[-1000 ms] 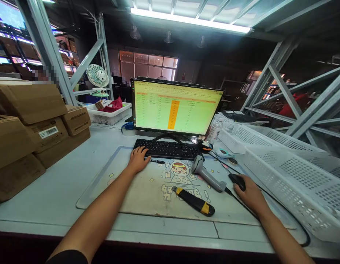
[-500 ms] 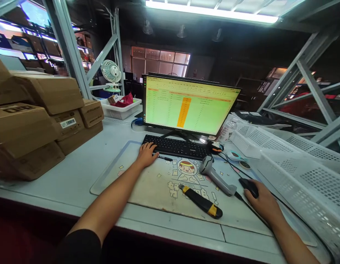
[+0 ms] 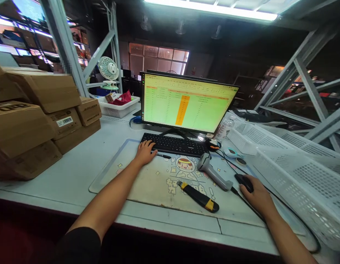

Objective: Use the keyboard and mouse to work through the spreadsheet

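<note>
- Your left hand (image 3: 144, 152) lies flat, fingers loosely spread, on the left end of the black keyboard (image 3: 175, 144) — gripping nothing.
- Your right hand (image 3: 257, 196) cups the black mouse (image 3: 244, 182) at the right edge of the desk mat (image 3: 148, 183).
- Between your hands on the mat: a grey barcode scanner (image 3: 212, 171) and a yellow-and-black utility knife (image 3: 198, 196).
- Behind the keyboard stands the monitor (image 3: 186, 103) — green spreadsheet lit.
- Cardboard boxes (image 3: 35, 117) sit left on the worktop (image 3: 84, 157); white baskets (image 3: 293, 161) right.

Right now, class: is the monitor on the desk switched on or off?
On. The monitor glows with a green and yellow spreadsheet, an orange column down its middle.
</note>
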Action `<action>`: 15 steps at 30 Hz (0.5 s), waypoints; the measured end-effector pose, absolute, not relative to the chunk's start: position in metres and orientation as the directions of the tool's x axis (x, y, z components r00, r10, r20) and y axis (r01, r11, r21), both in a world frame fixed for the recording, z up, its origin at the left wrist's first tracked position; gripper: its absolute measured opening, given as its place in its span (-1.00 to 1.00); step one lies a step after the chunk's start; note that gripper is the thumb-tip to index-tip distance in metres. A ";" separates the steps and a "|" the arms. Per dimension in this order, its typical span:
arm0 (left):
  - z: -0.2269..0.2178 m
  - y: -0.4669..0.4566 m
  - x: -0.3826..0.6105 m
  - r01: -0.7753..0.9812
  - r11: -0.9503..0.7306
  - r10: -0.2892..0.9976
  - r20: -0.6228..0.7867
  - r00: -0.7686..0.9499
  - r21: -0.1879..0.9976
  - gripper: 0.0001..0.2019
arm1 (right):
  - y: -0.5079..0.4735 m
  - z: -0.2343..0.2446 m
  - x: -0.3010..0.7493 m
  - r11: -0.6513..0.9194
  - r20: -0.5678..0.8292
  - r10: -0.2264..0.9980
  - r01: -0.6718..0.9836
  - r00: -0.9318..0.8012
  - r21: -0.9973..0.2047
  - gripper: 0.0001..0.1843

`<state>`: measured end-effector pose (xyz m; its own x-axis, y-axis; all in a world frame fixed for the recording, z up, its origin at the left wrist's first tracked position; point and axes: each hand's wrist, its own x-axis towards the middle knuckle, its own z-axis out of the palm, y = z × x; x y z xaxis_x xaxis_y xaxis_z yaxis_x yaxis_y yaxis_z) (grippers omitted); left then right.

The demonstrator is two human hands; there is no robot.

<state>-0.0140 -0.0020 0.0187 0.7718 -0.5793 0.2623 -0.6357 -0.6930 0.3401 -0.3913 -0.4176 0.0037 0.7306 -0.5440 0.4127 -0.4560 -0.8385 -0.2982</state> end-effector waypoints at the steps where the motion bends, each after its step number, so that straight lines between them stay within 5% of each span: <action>1: 0.019 -0.001 -0.015 -0.632 -0.697 -0.576 0.259 0.775 0.339 -0.49 | -0.413 0.006 -0.391 -0.840 0.412 -0.541 -0.452 0.733 -0.300 -0.40; 15: 0.004 0.004 -0.022 -0.815 -0.446 -0.649 0.493 0.579 0.370 -0.50 | -0.396 0.001 -0.401 -0.826 0.438 -0.561 -0.441 0.703 -0.351 -0.46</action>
<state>-0.0220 0.0039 0.0039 0.5792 -0.6495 0.4926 -0.8149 -0.4463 0.3698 -0.4011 -0.3963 0.0006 0.7029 -0.5607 0.4377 -0.4408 -0.8263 -0.3506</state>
